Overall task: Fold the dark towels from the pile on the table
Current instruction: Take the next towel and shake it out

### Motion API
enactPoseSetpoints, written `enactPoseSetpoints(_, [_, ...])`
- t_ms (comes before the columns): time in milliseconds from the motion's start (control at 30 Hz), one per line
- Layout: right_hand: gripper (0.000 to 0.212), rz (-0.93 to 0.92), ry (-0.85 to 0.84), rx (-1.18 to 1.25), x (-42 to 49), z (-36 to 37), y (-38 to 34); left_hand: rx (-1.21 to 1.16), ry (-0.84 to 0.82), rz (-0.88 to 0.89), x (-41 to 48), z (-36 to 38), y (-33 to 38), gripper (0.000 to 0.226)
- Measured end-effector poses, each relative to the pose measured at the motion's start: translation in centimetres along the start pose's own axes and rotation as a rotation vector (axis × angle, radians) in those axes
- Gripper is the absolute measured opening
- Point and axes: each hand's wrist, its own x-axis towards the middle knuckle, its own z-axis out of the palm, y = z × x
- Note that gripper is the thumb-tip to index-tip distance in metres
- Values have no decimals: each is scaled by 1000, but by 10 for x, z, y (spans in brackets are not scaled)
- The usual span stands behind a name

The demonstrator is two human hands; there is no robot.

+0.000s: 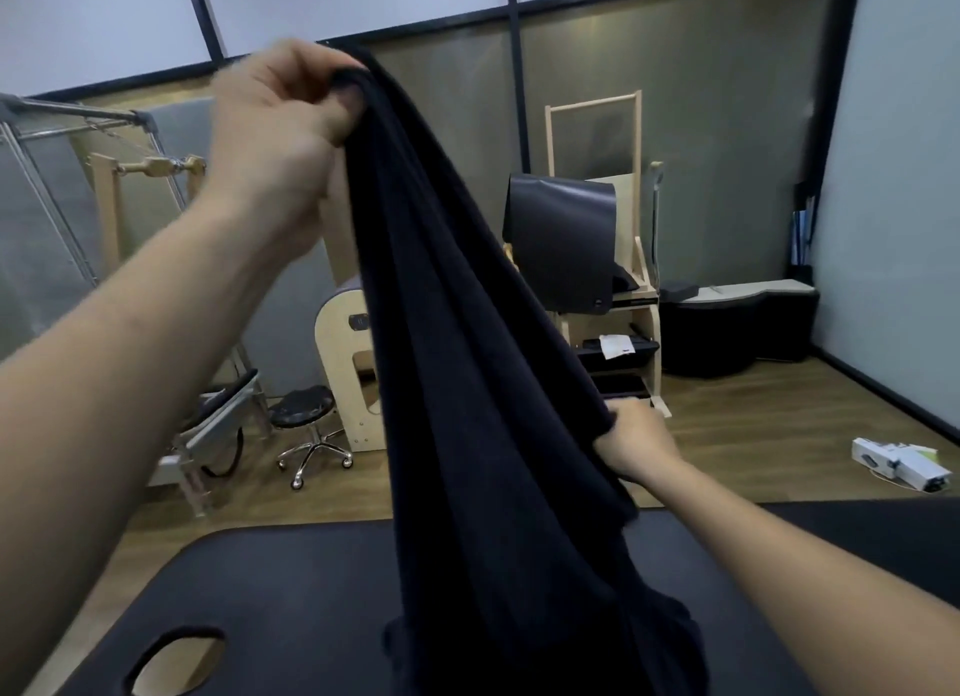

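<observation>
The soft dark towel [467, 332] hangs mid-frame over the black padded surface [291, 581], pinched at upper left by the left hand [280, 118] and held at lower right by the right hand [636, 441], and it may slip and bunch up if either grip loosens.

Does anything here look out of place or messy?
Only small things. A couple of white boxes lie loose on the wooden floor at the right, as if dropped there. The dark towel hangs bunched between the raised left hand and the lower right hand: unfolded, not damaged.
</observation>
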Motion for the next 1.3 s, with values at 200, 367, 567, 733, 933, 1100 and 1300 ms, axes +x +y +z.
enactPoseSetpoints(200, [23,194,-289,78,11,-49,10,-53,102,-108,-1,-34,-11,33])
enactPoseSetpoints(367, [21,150,-385,-346,3,-105,-1,32,97,-164,-23,-42,-22,32])
enactPoseSetpoints(567, [13,-569,303,155,-84,-68,-79,26,-132,-95,-47,17,-23,31])
enactPoseSetpoints(733, [18,-400,-55,198,-85,15,-62,-40,-138,-27,-54,43,-15,28])
enactPoseSetpoints(933, [23,-241,-434,-461,-55,39,32,-131,79,-94,-37,-5,-23,38])
enactPoseSetpoints(1100, [11,-345,-237,-408,-8,-31,36,-63,225,-179,-26,-57,-47,33])
enactPoseSetpoints(1300, [13,-429,-176,-173,4,-104,18,-26,335,-230,-21,-97,-61,29])
